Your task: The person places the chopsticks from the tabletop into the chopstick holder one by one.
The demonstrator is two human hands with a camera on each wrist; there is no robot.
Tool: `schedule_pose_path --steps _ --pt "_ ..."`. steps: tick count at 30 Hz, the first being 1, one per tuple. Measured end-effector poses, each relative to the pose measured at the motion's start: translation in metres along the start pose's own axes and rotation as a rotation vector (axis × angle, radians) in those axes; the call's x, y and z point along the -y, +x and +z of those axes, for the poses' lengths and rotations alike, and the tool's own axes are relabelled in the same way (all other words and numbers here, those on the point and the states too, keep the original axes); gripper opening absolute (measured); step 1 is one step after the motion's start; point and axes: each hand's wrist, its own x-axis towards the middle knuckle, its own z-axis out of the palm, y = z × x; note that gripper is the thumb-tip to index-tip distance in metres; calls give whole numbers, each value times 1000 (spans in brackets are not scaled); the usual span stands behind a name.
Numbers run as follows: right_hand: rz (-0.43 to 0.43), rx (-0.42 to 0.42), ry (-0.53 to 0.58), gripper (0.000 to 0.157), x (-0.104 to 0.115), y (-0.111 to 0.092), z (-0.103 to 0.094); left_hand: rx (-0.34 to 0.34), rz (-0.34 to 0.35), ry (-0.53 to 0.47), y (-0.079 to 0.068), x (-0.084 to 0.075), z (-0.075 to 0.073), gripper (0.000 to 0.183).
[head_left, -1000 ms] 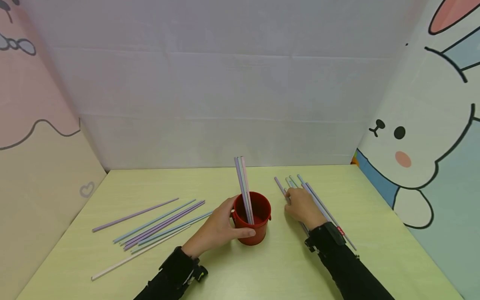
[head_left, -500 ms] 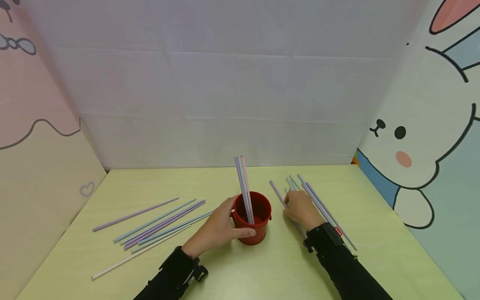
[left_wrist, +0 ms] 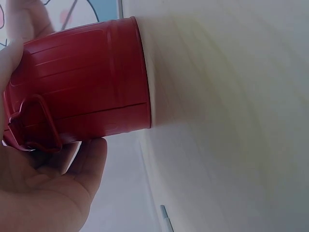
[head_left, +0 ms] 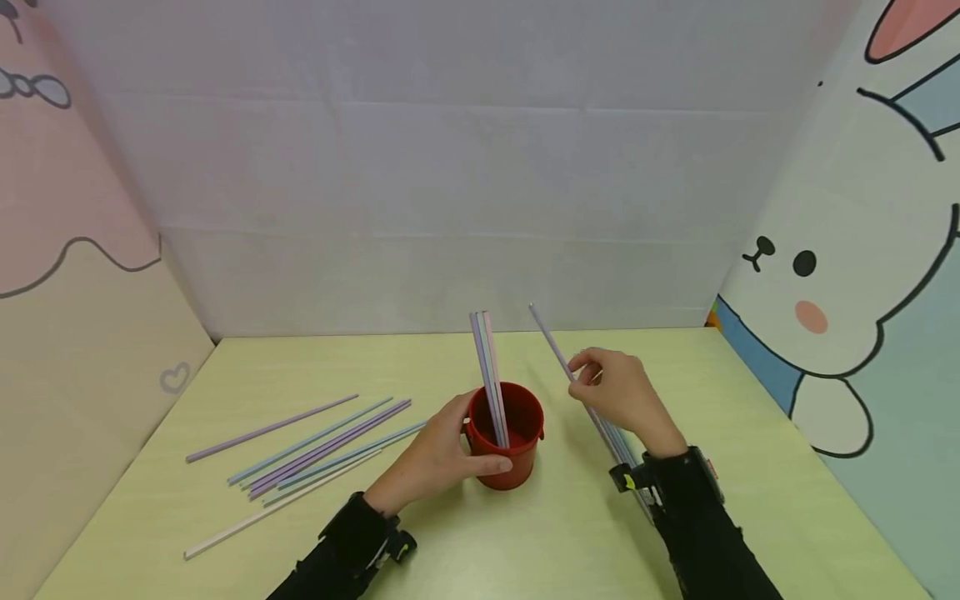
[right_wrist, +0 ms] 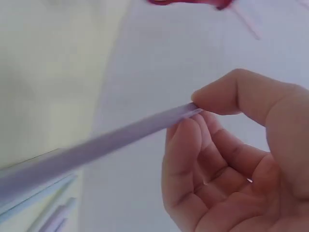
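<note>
In the head view, my left hand (head_left: 438,458) grips a small red bucket (head_left: 521,471) that stands upright on the table. Several pastel straws (head_left: 487,367), purple and pink among them, lean inside it. To the bucket's right, my right hand (head_left: 621,398) pinches a light purple straw (head_left: 551,340) between thumb and fingertips. That straw is tilted, its far end raised off the table. Other straws (head_left: 622,442) lie below this hand, partly hidden by the forearm. The left wrist view shows my thumb and fingers around the bucket wall (left_wrist: 82,82).
Several purple, blue, green and white straws (head_left: 330,450) lie spread on the table (head_left: 465,550) left of the bucket. A white wall sheet (head_left: 450,208) rises behind the table, and printed cartoon panels (head_left: 825,333) flank it.
My right hand has risen from the straws on the right, lifting one purple straw and tilting its far end up. The left hand and bucket have stayed in place.
</note>
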Motion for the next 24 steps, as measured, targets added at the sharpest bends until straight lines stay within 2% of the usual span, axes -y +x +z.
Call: schedule_pose_path --steps 8,13,18,24 --pt "-61 -161 111 17 30 -4 -24 -4 35 5 2 -2 0 78" --pt "-103 -208 228 18 45 -8 -30 -7 35 11 1 -2 0 77" --pt "-175 -234 394 16 61 -11 -32 -12 34 18 0 -1 0 78" --pt "-239 -271 506 18 87 -18 -38 -13 34 27 0 -1 0 78"
